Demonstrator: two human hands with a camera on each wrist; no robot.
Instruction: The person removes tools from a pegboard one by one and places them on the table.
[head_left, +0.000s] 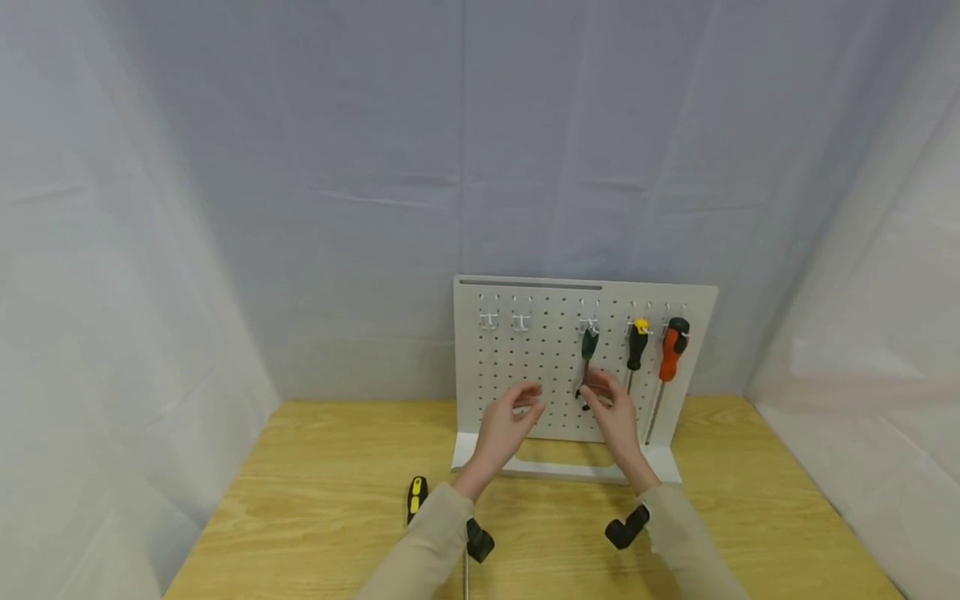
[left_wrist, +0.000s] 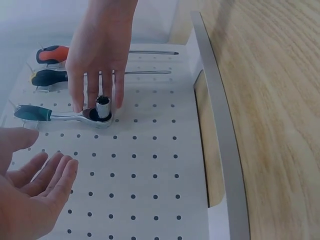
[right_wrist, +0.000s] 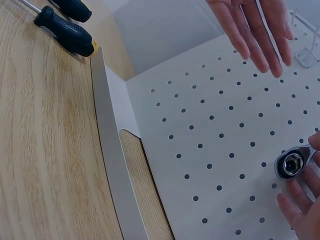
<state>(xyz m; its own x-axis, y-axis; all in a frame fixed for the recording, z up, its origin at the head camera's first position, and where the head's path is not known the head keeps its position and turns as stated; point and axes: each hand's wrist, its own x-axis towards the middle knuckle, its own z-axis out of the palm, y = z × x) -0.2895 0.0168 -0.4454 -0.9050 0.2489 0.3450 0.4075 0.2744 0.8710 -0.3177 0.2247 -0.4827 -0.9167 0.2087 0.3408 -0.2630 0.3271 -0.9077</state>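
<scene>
A green-handled ratchet [head_left: 590, 343] [left_wrist: 32, 113] hangs from a hook on the white pegboard [head_left: 555, 375], its socket end [right_wrist: 292, 164] lowest. My right hand [head_left: 615, 417] [left_wrist: 100, 55] [right_wrist: 305, 210] is at that end, with extended fingers beside and partly behind the ratchet head; whether they touch it is unclear. To the left, my left hand [head_left: 504, 423] [left_wrist: 37, 187] [right_wrist: 257, 30] is held in front of the board, holding nothing, with thumb and fingers apart.
Right of the ratchet hang a black screwdriver with a yellow end [head_left: 637, 346] and an orange-and-black one [head_left: 672, 354]. Two bare hooks [head_left: 489, 320] [head_left: 521, 321] are at the board's upper left. A black-and-yellow screwdriver [head_left: 417, 498] lies on the wooden table [head_left: 322, 467], near my left sleeve.
</scene>
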